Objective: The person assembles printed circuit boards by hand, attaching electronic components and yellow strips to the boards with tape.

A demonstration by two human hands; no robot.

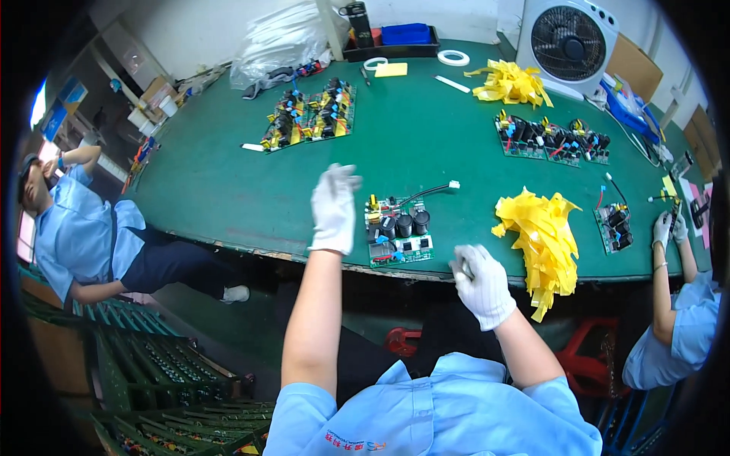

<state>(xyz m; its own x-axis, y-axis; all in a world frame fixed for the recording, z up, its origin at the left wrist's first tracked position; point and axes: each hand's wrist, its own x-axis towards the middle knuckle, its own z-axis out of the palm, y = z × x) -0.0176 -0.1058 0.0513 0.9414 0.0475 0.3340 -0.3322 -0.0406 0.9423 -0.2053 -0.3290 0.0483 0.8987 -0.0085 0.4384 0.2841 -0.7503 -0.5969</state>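
Both my hands wear white gloves. My left hand [334,211] is over the table's near part, just left of a green circuit board [397,232], with its fingers stretched out and nothing seen in it. Black round capacitors, yellow and blue parts and a black cable with a white plug [454,185] sit on that board. At the table's front edge, right of the board, my right hand [484,287] has its fingers curled inward. Whatever it may hold is too small to make out. Beside it lies a heap of yellow tape strips [538,232], partly hanging over the edge.
More circuit boards stand at the back left [310,115] and back right [553,139] of the green table [228,163]. A box fan [570,44], a black tray [391,52] and another yellow heap [511,82] are farther back. A co-worker's gloved hands [669,228] work at right; another person [87,220] is at left.
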